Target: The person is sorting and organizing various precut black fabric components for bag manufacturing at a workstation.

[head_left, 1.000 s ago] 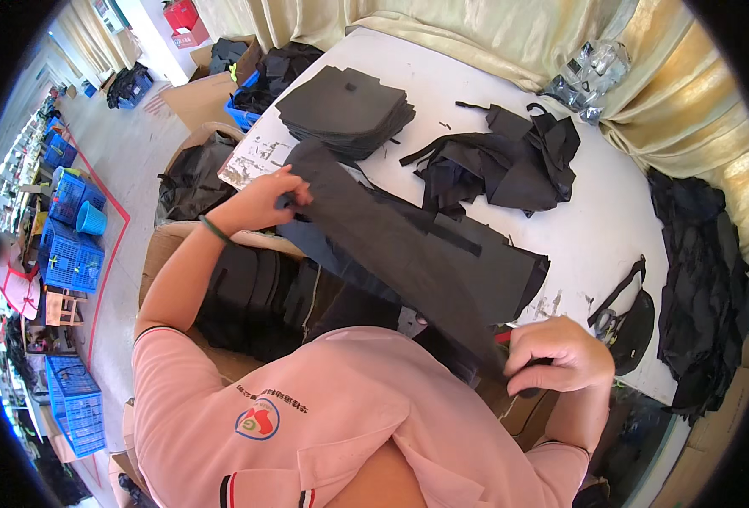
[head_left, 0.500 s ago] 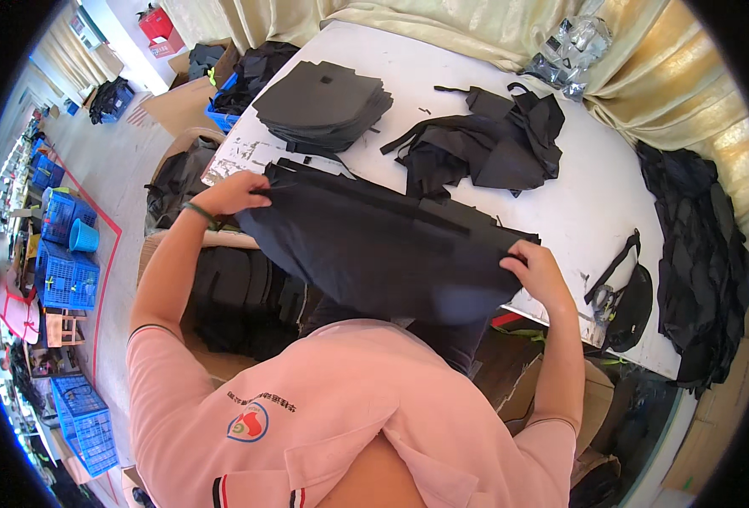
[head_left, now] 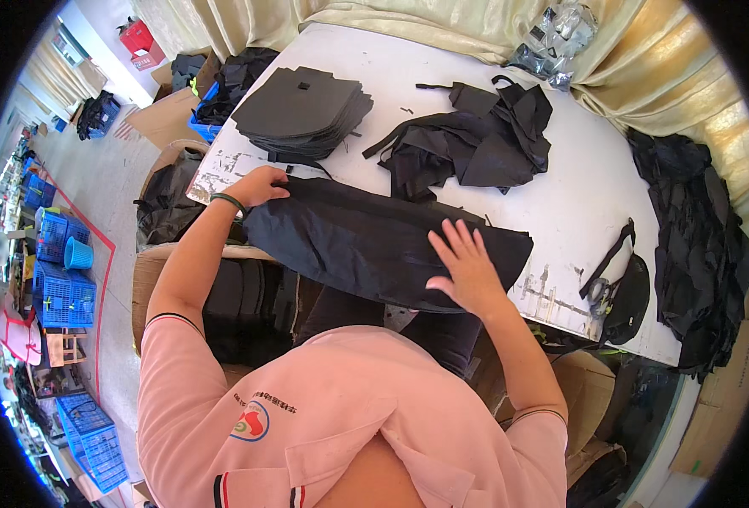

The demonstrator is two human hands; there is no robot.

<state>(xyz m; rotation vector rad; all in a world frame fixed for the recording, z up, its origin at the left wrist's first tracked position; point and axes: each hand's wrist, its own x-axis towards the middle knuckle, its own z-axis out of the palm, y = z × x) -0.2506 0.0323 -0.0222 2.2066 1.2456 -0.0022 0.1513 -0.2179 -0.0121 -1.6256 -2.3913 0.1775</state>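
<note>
A wide piece of black fabric lies across the near edge of the white table, its lower part hanging over the edge. At its upper left corner my left hand is closed, with the cloth pinched between thumb and fingers. My right hand is open over the right part of the cloth, fingers spread; whether the palm presses on it I cannot tell. Beyond the left hand sits a stack of dark flat panels. A loose heap of black fabric pieces lies farther right.
On the table's right side lies a small black pouch with a strap. Black fabric drapes over the right edge. A clear plastic bag rests at the back by the curtain. Below left, an open cardboard box holds dark pieces.
My right hand has let go of the cloth's right corner and moved left, fingers now spread over it. The cloth, held up and stretched before, now lies lower on the table edge.
</note>
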